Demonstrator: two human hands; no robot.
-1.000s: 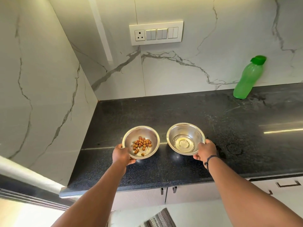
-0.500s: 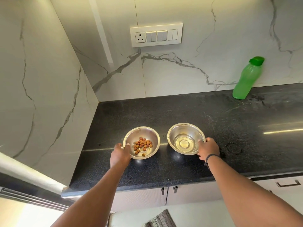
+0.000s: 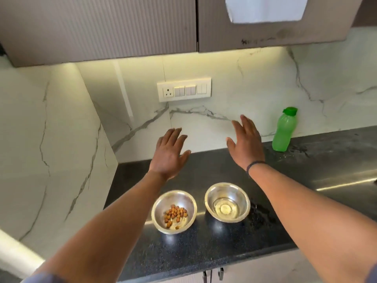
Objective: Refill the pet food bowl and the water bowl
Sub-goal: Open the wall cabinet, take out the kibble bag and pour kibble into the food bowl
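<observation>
Both hands up off the bench: left hand and right hand spread flat, fingers wide, holding nothing. Near the front edge sit the food bowl with kibble, water bowl just beside. Green bottle stands at the back edge.

Bright, even scene. Warm strip light glows from under the wall cabinets, washing the marble backsplash yellowish near the top. Cooler daylight enters low left. Streak of glare on the table at right; smaller highlights in both steel bowls. Soft shadows beneath bowls. Wide-angle bending at edges: cabinet lines curve. Forearms nearest camera slightly soft.
</observation>
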